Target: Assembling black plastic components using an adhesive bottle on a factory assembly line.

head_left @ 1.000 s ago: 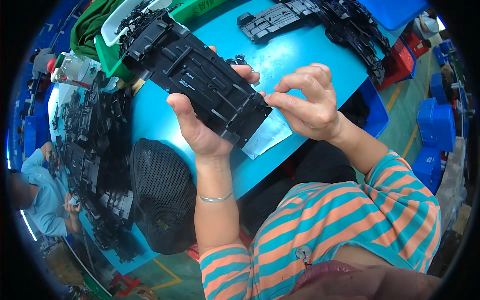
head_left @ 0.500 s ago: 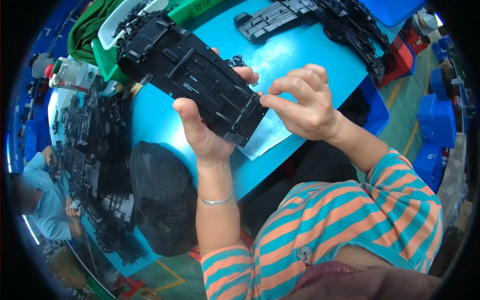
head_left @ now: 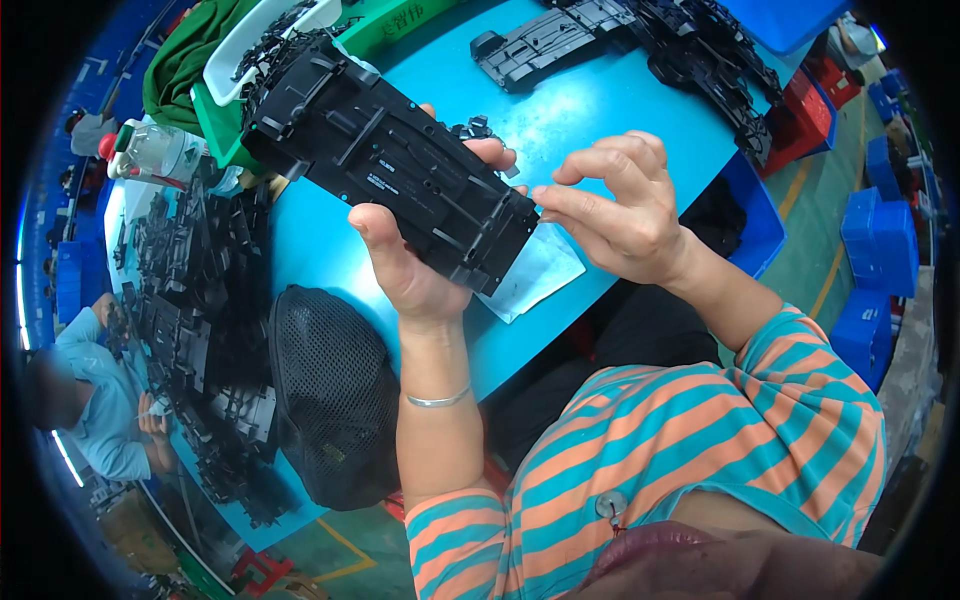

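Note:
A long black moulded plastic panel (head_left: 385,175), with ribs, small holes and clip-like corners, is tilted above the table. My left hand (head_left: 412,270) holds it from beneath; the thumb lies along its near edge and fingertips show past the far edge. At the panel's right end is my right hand (head_left: 635,215), thumb and forefinger pinched together close to the corner. Whatever lies between those fingertips, if anything, is too small to make out. Behind the panel, a few small black pieces (head_left: 478,128) are partly visible near my left fingertips.
Larger black assemblies (head_left: 555,40) lie on the blue table (head_left: 620,120) at the far side. A heap of black parts (head_left: 190,290) fills the left, beside a black mesh bag (head_left: 335,400). White paper (head_left: 540,270) lies under the panel. Another person (head_left: 95,400) works at far left.
The view has shifted slightly, so everything sits a little further right. My left hand keeps its hold on the panel; my right fingers stay pinched by its corner with hardly any movement.

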The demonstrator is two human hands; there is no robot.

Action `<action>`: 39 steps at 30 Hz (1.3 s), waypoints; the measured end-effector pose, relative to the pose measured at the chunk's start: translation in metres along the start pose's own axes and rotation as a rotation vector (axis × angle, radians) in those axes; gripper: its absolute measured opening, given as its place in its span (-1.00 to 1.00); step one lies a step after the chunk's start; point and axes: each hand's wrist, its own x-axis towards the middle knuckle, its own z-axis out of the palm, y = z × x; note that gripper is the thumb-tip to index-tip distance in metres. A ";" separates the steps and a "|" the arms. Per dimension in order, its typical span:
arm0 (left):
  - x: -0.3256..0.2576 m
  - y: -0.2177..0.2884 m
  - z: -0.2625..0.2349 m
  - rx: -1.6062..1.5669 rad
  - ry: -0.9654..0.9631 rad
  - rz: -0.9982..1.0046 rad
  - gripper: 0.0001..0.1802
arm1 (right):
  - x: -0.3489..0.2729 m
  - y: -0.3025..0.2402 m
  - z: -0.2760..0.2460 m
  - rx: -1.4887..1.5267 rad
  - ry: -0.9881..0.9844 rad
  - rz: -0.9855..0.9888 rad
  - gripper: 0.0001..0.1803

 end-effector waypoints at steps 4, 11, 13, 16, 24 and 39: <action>-0.002 -0.002 0.003 -0.008 -0.036 -0.010 0.01 | -0.001 -0.002 0.003 -0.017 -0.020 -0.017 -0.72; -0.004 0.016 0.008 0.019 0.072 0.056 0.03 | -0.001 0.007 -0.010 -0.002 -0.045 0.066 -0.74; -0.007 0.039 0.010 0.170 0.160 0.161 0.01 | -0.006 0.024 -0.016 -0.036 -0.098 0.116 -0.70; -0.019 0.089 0.012 0.321 0.282 0.309 0.01 | -0.020 0.054 -0.022 -0.059 -0.220 0.212 -0.76; -0.127 0.222 -0.007 0.643 0.900 0.482 -0.26 | 0.048 0.069 0.081 0.444 -0.306 0.321 -0.69; -0.242 0.359 -0.107 0.717 1.334 0.519 -0.69 | 0.121 0.103 0.229 0.434 -0.363 0.550 -0.62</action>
